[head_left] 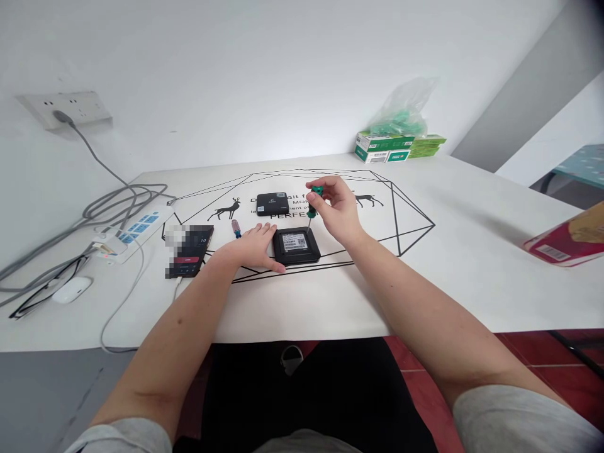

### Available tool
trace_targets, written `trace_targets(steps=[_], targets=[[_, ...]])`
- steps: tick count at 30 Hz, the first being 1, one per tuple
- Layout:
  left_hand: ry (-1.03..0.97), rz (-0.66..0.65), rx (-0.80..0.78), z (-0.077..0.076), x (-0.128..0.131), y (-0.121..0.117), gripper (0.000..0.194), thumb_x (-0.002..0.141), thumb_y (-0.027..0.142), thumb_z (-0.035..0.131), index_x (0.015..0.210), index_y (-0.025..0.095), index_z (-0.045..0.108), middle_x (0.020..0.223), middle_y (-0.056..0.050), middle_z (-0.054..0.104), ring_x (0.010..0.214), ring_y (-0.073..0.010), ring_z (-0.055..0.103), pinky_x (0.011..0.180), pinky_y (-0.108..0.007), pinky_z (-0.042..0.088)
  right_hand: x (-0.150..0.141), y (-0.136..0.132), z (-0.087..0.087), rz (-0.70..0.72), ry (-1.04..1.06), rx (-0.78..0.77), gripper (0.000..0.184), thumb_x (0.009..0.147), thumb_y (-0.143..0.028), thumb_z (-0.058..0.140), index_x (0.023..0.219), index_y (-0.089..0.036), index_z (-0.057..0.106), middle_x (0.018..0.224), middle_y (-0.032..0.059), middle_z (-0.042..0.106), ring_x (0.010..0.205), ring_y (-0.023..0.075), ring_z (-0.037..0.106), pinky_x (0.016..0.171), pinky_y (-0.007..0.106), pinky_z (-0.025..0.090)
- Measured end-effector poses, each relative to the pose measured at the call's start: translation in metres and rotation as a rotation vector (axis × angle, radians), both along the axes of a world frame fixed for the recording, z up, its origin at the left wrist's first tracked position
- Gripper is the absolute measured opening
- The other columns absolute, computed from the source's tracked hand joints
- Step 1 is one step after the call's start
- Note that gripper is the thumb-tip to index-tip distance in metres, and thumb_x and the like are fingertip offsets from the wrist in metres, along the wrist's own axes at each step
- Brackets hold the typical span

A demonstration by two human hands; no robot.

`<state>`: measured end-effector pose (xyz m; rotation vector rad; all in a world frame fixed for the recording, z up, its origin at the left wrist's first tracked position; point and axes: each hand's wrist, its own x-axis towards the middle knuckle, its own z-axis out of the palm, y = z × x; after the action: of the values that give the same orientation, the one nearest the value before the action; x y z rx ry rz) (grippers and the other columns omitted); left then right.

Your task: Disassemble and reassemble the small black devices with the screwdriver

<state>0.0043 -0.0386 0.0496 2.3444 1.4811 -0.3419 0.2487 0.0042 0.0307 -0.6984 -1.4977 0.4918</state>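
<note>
A square black device (296,246) with a white label lies on the printed table mat, in front of me. Against its left side rests my left hand (257,246), thumb and fingers spread. My right hand (336,207) grips the green handle of a screwdriver (311,212), held nearly upright. Its thin shaft points down to the device's upper right corner area; whether the tip sits in a screw is too small to tell. Behind lies a second flat black box (272,204). A small screwdriver with a clear reddish and blue handle (236,228) is just beyond my left hand.
To the left are a phone (191,251), a white power strip (136,234) with grey cables, glasses (47,289) and a white earbud case (72,290). Green and white boxes (384,148) under a plastic bag stand at the back. A red package (561,242) is at right.
</note>
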Motion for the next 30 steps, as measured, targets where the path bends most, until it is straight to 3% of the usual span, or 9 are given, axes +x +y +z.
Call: trace_targets(steps=[9, 17, 20, 24, 27, 30], targets=[[-0.017, -0.002, 0.001, -0.0018, -0.0001, 0.0013, 0.153, 0.071, 0.098, 0.066, 0.181, 0.014, 0.001, 0.188, -0.020, 0.000, 0.175, -0.0430, 0.001, 0.139, -0.057, 0.014, 0.0027, -0.0055, 0.0058, -0.118, -0.090, 0.139, 0.041, 0.101, -0.070, 0.066, 0.113, -0.034, 0.081, 0.102, 0.0037, 0.075, 0.092, 0.0227, 0.068, 0.088, 0.046, 0.060], [-0.006, 0.007, -0.010, 0.0007, -0.0004, -0.0001, 0.153, 0.071, 0.098, 0.065, 0.181, 0.013, 0.002, 0.188, -0.021, -0.002, 0.175, -0.0416, 0.000, 0.140, -0.054, 0.013, 0.0058, 0.0000, 0.0021, -0.062, -0.048, 0.017, 0.040, 0.102, -0.069, 0.063, 0.111, -0.033, 0.078, 0.105, 0.0039, 0.072, 0.098, 0.0241, 0.069, 0.089, 0.047, 0.061], [-0.003, 0.008, -0.007, 0.0000, -0.0001, 0.0001, 0.152, 0.072, 0.097, 0.066, 0.181, 0.014, 0.002, 0.188, -0.020, -0.002, 0.175, -0.0429, 0.000, 0.140, -0.054, 0.012, 0.0027, 0.0005, 0.0010, -0.036, 0.009, 0.010, 0.041, 0.096, -0.072, 0.071, 0.109, -0.033, 0.072, 0.119, 0.0053, 0.069, 0.107, 0.0243, 0.069, 0.087, 0.044, 0.063], [-0.003, 0.007, -0.008, -0.0011, 0.0003, 0.0005, 0.151, 0.072, 0.096, 0.066, 0.181, 0.014, 0.002, 0.188, -0.020, -0.001, 0.174, -0.0434, 0.001, 0.140, -0.055, 0.012, -0.0017, -0.0016, 0.0018, 0.099, 0.065, -0.036, 0.047, 0.093, -0.074, 0.074, 0.106, -0.032, 0.058, 0.146, 0.0070, 0.065, 0.111, 0.0240, 0.073, 0.089, 0.045, 0.066], [-0.001, 0.006, -0.002, -0.0015, 0.0004, 0.0009, 0.151, 0.072, 0.097, 0.066, 0.181, 0.014, 0.002, 0.188, -0.020, -0.002, 0.175, -0.0428, 0.001, 0.140, -0.056, 0.012, -0.0024, -0.0014, 0.0016, 0.166, 0.065, -0.059, 0.047, 0.094, -0.073, 0.074, 0.106, -0.033, 0.053, 0.133, 0.0051, 0.071, 0.104, 0.0216, 0.074, 0.090, 0.045, 0.067], [0.019, 0.000, 0.006, -0.0021, 0.0001, 0.0013, 0.151, 0.073, 0.096, 0.065, 0.181, 0.012, 0.002, 0.188, -0.020, -0.002, 0.175, -0.0409, 0.001, 0.140, -0.055, 0.012, -0.0014, 0.0015, -0.0003, 0.131, 0.049, -0.038, 0.048, 0.091, -0.072, 0.079, 0.107, -0.033, 0.057, 0.117, 0.0030, 0.072, 0.099, 0.0199, 0.071, 0.086, 0.042, 0.066]])
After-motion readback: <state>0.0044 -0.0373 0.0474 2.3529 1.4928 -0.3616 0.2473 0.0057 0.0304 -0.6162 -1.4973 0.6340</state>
